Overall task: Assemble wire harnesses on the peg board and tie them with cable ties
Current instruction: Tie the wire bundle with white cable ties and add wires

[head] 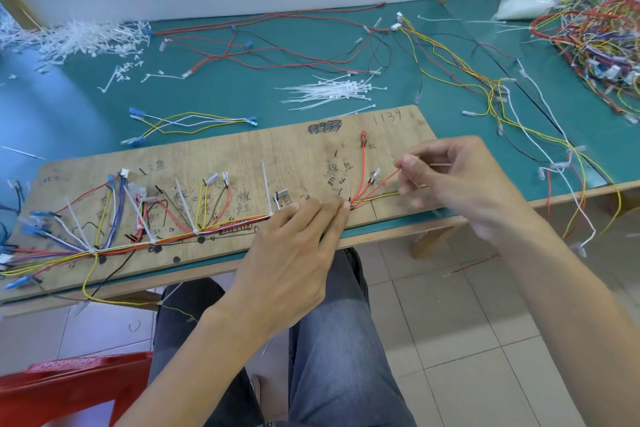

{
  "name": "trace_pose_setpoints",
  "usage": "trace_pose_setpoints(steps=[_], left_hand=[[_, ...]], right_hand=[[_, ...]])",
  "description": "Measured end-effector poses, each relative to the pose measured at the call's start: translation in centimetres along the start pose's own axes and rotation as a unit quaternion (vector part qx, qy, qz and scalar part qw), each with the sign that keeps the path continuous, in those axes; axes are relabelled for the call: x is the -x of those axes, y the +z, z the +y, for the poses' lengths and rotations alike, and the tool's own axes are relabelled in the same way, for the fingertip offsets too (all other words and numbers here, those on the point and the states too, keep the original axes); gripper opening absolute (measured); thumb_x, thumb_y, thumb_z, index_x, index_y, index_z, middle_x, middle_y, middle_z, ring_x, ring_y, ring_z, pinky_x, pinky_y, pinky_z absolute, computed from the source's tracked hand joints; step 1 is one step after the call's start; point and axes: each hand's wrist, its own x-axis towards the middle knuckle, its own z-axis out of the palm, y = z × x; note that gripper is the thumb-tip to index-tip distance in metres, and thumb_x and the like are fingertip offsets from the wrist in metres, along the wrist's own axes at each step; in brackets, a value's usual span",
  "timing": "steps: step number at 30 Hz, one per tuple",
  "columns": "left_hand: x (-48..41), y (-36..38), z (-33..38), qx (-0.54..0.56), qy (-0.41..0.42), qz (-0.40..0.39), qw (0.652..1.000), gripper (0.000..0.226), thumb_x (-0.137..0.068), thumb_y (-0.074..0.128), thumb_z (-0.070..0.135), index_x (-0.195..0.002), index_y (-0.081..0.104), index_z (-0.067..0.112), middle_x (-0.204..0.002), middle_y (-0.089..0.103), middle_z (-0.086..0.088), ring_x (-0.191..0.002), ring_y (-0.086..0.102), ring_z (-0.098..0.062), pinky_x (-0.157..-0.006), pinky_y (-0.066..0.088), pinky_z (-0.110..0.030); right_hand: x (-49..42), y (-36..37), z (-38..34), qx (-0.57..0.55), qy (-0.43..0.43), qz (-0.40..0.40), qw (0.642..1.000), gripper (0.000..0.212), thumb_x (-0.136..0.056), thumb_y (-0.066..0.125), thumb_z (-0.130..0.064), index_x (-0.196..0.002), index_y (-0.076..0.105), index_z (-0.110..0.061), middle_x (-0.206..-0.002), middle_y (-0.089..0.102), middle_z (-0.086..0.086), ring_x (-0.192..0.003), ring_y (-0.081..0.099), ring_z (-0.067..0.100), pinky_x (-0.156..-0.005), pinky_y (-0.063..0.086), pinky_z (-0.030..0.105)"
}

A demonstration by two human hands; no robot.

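Several thin, limp wires (363, 191) fanned across the peg board (294, 149) near the front edge of the surface (225, 94). The left hand (298, 246) pinched their junction while the right hand (460, 184) pinched the free ends; light and floppy, they seemed best held at that junction.

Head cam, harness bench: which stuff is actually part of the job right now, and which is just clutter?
In use: peg board, wire harness pinched by left hand and right hand, fresh cable ties.
Lying about: white tie scraps, tangled wire heap, plastic bag, red plastic object.
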Motion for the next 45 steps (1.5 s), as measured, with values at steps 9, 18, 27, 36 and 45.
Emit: trace_pose_setpoints(steps=[9,18,27,36,45], left_hand=[[-0.1,0.0,0.0,-0.045,0.006,-0.016,0.999,0.076,-0.091,0.046,0.021,-0.161,0.026,0.0,-0.157,0.038,-0.015,-0.12,0.043,-0.032,-0.094,0.034,-0.047],[-0.2,0.6,-0.2,-0.012,-0.004,-0.012,1.0,0.08,-0.088,0.051,0.025,-0.161,0.029,0.001,-0.15,0.042,-0.015,-0.113,0.043,-0.033,-0.091,0.036,-0.049],[-0.3,1.0,-0.2,0.0,-0.008,0.001,1.0,0.079,-0.088,0.053,0.025,-0.16,0.031,0.003,-0.152,0.041,-0.013,-0.114,0.046,-0.032,-0.092,0.036,-0.048],[-0.3,1.2,-0.2,0.015,-0.009,0.013,1.0,0.076,-0.088,0.052,0.024,-0.16,0.032,0.006,-0.15,0.044,-0.012,-0.115,0.047,-0.032,-0.092,0.036,-0.047],[-0.4,1.8,-0.3,0.041,-0.017,0.034,0.998,0.071,-0.089,0.054,0.025,-0.156,0.038,0.008,-0.151,0.043,-0.008,-0.117,0.048,-0.03,-0.092,0.037,-0.045]], right_hand=[[-5.3,5.3,-1.7,0.289,-0.124,0.067,0.947,0.032,-0.099,0.067,-0.037,-0.074,0.071,-0.017,-0.067,0.065,-0.005,-0.071,0.063,0.018,-0.068,0.049,0.035],[-6.7,9.0,-1.7,0.363,-0.081,0.112,0.922,0.025,-0.094,0.072,-0.043,-0.086,0.08,-0.022,-0.088,0.076,0.004,-0.09,0.069,0.032,-0.073,0.058,0.039],[-6.5,9.0,-2.6,0.358,-0.1,0.075,0.925,0.014,-0.089,0.078,-0.046,-0.089,0.078,-0.032,-0.084,0.073,-0.009,-0.086,0.068,0.022,-0.074,0.054,0.036],[-6.4,10.1,-3.3,0.354,-0.093,0.067,0.928,0.025,-0.082,0.088,-0.034,-0.104,0.08,-0.026,-0.103,0.074,0.003,-0.096,0.069,0.025,-0.086,0.056,0.037],[-4.5,10.4,-2.4,0.415,-0.129,0.1,0.895,0.032,-0.09,0.08,-0.041,-0.115,0.077,-0.021,-0.106,0.071,0.001,-0.105,0.065,0.027,-0.085,0.055,0.038]])
